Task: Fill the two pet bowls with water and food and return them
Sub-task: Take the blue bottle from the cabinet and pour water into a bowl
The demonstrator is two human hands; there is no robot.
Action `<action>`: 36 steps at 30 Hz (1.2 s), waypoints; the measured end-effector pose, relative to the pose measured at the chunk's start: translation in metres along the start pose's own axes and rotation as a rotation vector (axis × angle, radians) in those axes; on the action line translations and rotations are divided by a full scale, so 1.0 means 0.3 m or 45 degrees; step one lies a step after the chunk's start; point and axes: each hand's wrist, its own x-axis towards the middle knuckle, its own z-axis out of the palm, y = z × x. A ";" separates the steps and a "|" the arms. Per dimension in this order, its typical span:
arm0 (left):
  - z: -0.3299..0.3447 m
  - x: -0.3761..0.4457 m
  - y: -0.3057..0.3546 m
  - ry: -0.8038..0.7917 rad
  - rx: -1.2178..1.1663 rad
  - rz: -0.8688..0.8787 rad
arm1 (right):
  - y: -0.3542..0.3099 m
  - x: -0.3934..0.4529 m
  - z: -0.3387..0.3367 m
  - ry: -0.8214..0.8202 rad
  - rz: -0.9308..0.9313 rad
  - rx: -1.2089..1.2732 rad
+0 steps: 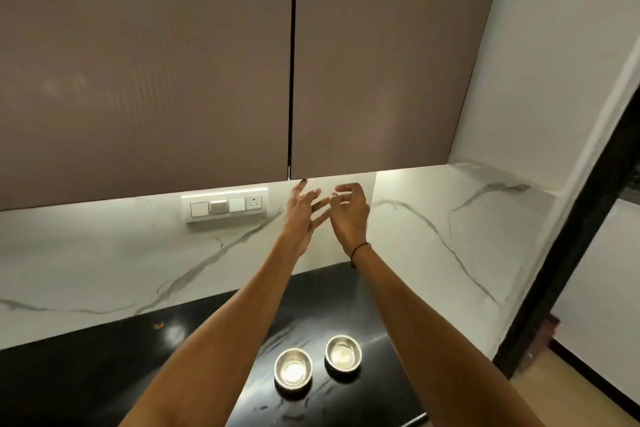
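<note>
Two small steel pet bowls stand side by side on the black counter (104, 374): the left bowl (293, 370) and the right bowl (343, 354). Both look shiny inside; I cannot tell whether they hold anything. Both my arms reach up over them. My left hand (302, 215) has its fingers spread just under the bottom edge of the brown wall cabinet doors (374, 62), a fingertip near the gap between the doors. My right hand (349, 215) hangs beside it, fingers loosely curled, holding nothing.
A white switch and socket panel (225, 207) sits on the marble backsplash (450, 236) to the left of my hands. A white wall and a dark door frame (568, 253) stand at the right, where the counter ends.
</note>
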 end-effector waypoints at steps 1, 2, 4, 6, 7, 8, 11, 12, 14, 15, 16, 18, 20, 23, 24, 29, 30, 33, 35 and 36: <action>0.027 0.014 0.020 0.019 -0.095 -0.004 | -0.050 0.022 -0.004 0.010 -0.028 -0.005; 0.052 0.024 0.031 0.036 -0.187 -0.014 | -0.099 0.046 -0.010 0.017 -0.050 -0.018; 0.083 0.018 0.035 0.062 -0.318 -0.042 | -0.171 0.084 -0.021 0.019 -0.069 -0.056; 0.087 -0.011 0.024 0.064 -0.283 -0.025 | -0.219 0.108 -0.031 0.008 -0.099 -0.087; 0.084 -0.028 0.014 0.054 -0.193 0.017 | -0.244 0.116 -0.039 0.004 -0.124 -0.123; 0.081 -0.055 0.006 0.032 -0.056 0.071 | -0.269 0.119 -0.046 -0.003 -0.153 -0.178; 0.081 -0.151 -0.002 0.011 0.375 0.188 | -0.372 0.104 -0.079 0.073 -0.219 -0.352; 0.084 -0.186 -0.001 0.023 0.491 0.229 | -0.409 0.090 -0.101 0.142 -0.229 -0.391; 0.102 -0.250 0.009 0.008 0.709 0.325 | -0.474 0.050 -0.169 0.223 -0.208 -0.455; 0.119 -0.279 0.017 -0.025 0.790 0.387 | -0.502 0.027 -0.216 0.230 -0.187 -0.487; 0.139 -0.302 0.030 -0.067 0.858 0.444 | -0.522 0.006 -0.260 0.223 -0.169 -0.522; 0.217 -0.373 0.049 -0.151 0.980 0.516 | -0.553 -0.044 -0.390 0.201 -0.180 -0.593; 0.326 -0.455 0.047 -0.259 1.097 0.548 | -0.557 -0.087 -0.545 0.202 -0.270 -0.662; 0.501 -0.559 0.003 -0.393 1.181 0.596 | -0.535 -0.124 -0.802 0.234 -0.343 -0.639; 0.569 -0.594 -0.022 -0.447 1.155 0.594 | -0.516 -0.126 -0.903 0.246 -0.342 -0.598; 0.873 -0.707 -0.155 -0.636 1.137 0.533 | -0.401 -0.063 -1.376 0.262 -0.232 -0.479; 0.915 -0.718 -0.175 -0.642 1.177 0.538 | -0.387 -0.044 -1.455 0.256 -0.188 -0.453; 0.982 -0.743 -0.210 -0.604 1.235 0.552 | -0.357 0.012 -1.633 0.235 -0.068 -0.428; 0.996 -0.757 -0.217 -0.568 1.256 0.535 | -0.339 0.050 -1.710 0.239 0.016 -0.412; 0.995 -0.759 -0.220 -0.548 1.275 0.527 | -0.331 0.067 -1.734 0.241 0.043 -0.396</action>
